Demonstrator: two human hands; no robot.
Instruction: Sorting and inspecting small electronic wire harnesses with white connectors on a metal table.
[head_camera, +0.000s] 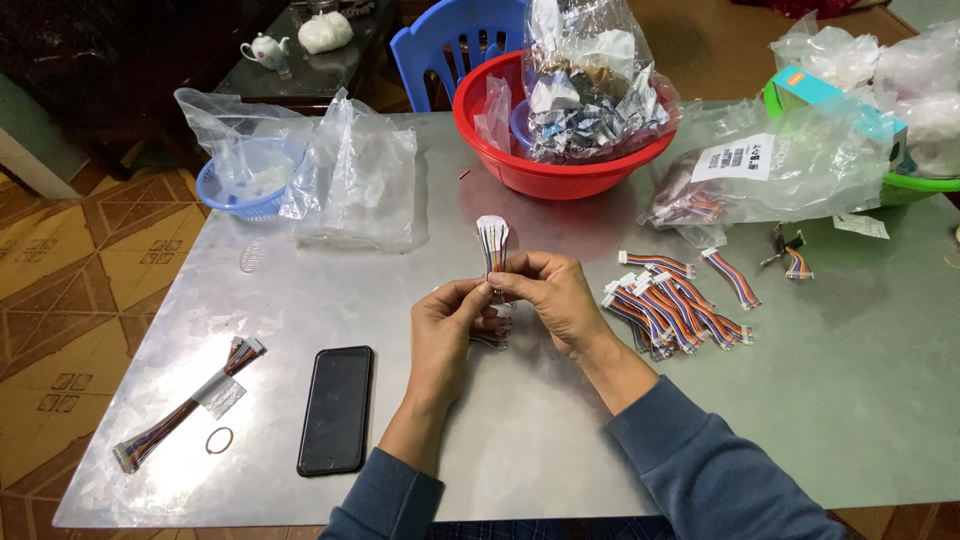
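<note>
Frame centre: left hand (447, 325) and right hand (549, 296) both pinch an upright cable bundle (492, 245), connectors evened; loose cables (672, 305) lie right on the bench (560, 440).

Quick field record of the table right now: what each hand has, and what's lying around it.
left hand: grips the lower part of a small cable bundle
right hand: pinches the same bundle near its middle
bundle: upright, white connectors on top
right of hands: pile of rainbow ribbon cables
left of hands: black phone, rubber band, long taped cable
far side: red basin holding plastic bags
surface: grey metal table
</note>
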